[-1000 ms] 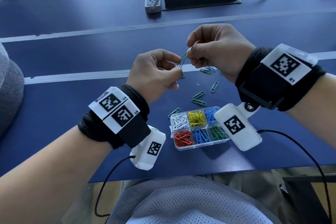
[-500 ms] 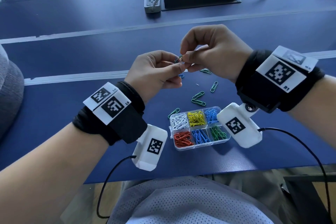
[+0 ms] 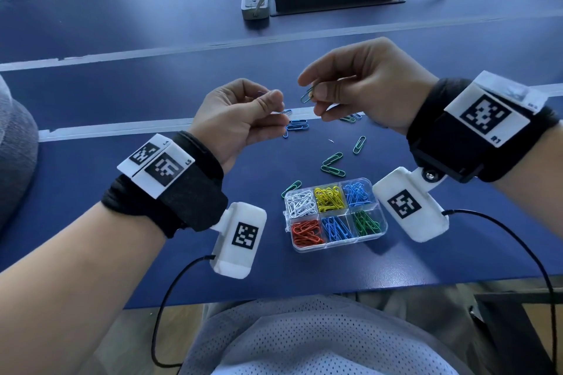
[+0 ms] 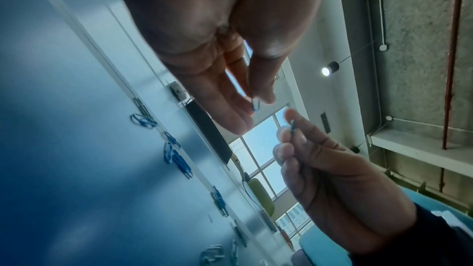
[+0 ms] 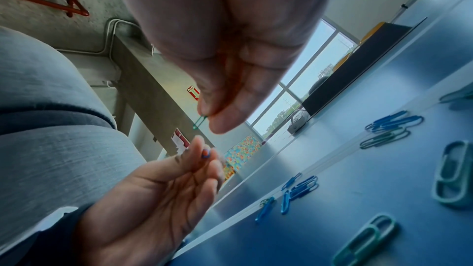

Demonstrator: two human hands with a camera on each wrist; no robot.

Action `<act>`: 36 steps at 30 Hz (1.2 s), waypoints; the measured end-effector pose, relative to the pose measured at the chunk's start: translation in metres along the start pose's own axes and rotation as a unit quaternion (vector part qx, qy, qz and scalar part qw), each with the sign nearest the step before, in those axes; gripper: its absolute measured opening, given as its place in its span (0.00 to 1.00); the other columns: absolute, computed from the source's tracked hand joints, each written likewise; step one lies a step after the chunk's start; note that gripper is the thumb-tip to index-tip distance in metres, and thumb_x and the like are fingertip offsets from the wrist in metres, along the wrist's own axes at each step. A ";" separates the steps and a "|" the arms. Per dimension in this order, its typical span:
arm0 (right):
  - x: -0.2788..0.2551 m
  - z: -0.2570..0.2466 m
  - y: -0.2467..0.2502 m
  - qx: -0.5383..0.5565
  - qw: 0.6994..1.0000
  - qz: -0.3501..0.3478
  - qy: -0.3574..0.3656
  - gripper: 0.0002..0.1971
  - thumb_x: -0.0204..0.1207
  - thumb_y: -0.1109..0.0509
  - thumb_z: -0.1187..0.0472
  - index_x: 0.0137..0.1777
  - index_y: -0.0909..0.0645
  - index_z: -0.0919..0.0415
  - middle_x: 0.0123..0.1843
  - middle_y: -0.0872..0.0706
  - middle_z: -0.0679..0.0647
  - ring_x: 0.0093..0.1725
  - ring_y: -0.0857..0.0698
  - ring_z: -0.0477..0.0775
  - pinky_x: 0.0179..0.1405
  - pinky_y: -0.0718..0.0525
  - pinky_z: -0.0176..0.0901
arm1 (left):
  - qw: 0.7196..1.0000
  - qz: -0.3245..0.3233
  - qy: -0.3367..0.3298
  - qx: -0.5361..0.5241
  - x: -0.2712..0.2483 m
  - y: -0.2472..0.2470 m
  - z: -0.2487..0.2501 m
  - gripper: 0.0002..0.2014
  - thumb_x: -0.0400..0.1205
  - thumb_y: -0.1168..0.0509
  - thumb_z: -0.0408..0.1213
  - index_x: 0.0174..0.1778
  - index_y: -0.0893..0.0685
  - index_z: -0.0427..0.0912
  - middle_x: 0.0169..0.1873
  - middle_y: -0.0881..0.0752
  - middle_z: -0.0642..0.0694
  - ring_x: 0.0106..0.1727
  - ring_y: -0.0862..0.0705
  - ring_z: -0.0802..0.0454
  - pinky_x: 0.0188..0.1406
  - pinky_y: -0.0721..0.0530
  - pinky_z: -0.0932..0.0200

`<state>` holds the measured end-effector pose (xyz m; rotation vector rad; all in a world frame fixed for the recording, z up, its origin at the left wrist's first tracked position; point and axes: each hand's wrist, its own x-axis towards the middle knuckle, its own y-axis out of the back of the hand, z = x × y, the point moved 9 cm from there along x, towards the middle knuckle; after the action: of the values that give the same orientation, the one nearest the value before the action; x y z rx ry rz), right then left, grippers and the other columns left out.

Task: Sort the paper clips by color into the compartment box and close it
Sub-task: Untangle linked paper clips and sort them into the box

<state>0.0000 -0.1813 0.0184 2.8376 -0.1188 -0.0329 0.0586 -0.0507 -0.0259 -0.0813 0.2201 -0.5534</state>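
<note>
Head view: a green clip [image 3: 307, 96] is pinched in the right hand [image 3: 362, 85], a blue clip [image 3: 285, 113] in the left hand [image 3: 240, 119], above the bench [image 3: 91, 94]; the open compartment box [image 3: 335, 213] lies nearer. Left wrist view: the blue clip is seen pinched at the fingertips. Right wrist view: the green clip likewise. Sorting is judged underway; dropping each into its colour's compartment is called for next

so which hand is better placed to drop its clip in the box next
Right, probably. The right hand pinches a green clip, and the green compartment sits at the box's near right corner, on that hand's side. The left hand pinches a blue clip, so it could follow.
</note>
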 end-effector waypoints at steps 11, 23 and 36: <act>-0.003 0.037 0.000 -0.337 0.933 -0.086 -0.095 0.08 0.71 0.26 0.61 0.38 0.11 0.45 0.20 0.18 0.33 0.24 0.22 0.33 0.35 0.23 0.29 | 0.959 -0.079 0.016 0.273 -0.005 -0.003 -0.014 0.10 0.70 0.26 0.24 0.40 0.17 0.40 0.24 0.17 0.44 0.24 0.17 0.55 0.35 0.10 0.59; -0.007 0.038 -0.014 -0.395 0.907 -0.115 -0.092 0.12 0.72 0.32 0.63 0.50 0.15 0.45 0.30 0.16 0.40 0.32 0.20 0.40 0.46 0.21 0.37 | 0.885 -0.104 -0.010 0.453 0.000 -0.010 -0.009 0.08 0.73 0.28 0.29 0.44 0.10 0.46 0.27 0.19 0.44 0.33 0.18 0.49 0.41 0.15 0.56; 0.001 0.041 -0.014 -0.430 0.890 -0.130 -0.077 0.13 0.69 0.42 0.66 0.34 0.18 0.50 0.30 0.13 0.52 0.34 0.14 0.53 0.44 0.14 0.45 | 0.823 0.022 -0.006 0.568 0.027 0.016 0.006 0.16 0.77 0.48 0.26 0.43 0.16 0.46 0.31 0.20 0.48 0.28 0.23 0.50 0.29 0.25 0.62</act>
<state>0.0007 -0.1801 -0.0250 1.9372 0.2000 -0.2909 0.0908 -0.0511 -0.0278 1.0883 -0.1510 -0.5635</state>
